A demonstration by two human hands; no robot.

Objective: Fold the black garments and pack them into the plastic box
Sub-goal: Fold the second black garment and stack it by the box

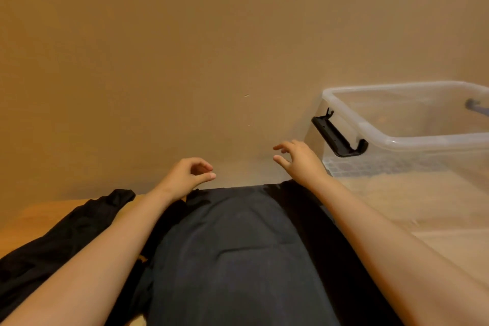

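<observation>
Black fabric fills the middle: one black garment (238, 254) lies spread flat on the wooden table (39, 217), its straight far edge running right up to the foot of the tan wall (185, 61). Both forearms stretch out over it. The left hand (189, 174) hovers just past that far edge on the left, fingers (203, 167) loosely curled with the thumb close to the fingertips, gripping nothing. The right hand (300, 161) hangs in the air above the garment's far right corner, fingers spread and relaxed, also holding nothing, with the wall just beyond them.

Over on the left, a second black garment (66, 235) lies crumpled, partly under the left forearm, trailing off the lower left edge of the view. A strip of bare wood shows beyond it toward the wall.

On the right stands the clear plastic box (423, 137), lid off, open side up, close to the wall and near the flat garment's right edge. Its black handle (336, 137) sticks out on the near left end, just beside the right hand. A grey handle (476, 107) shows on the far end. Bare table lies in front of the box, to the right of the right forearm.
</observation>
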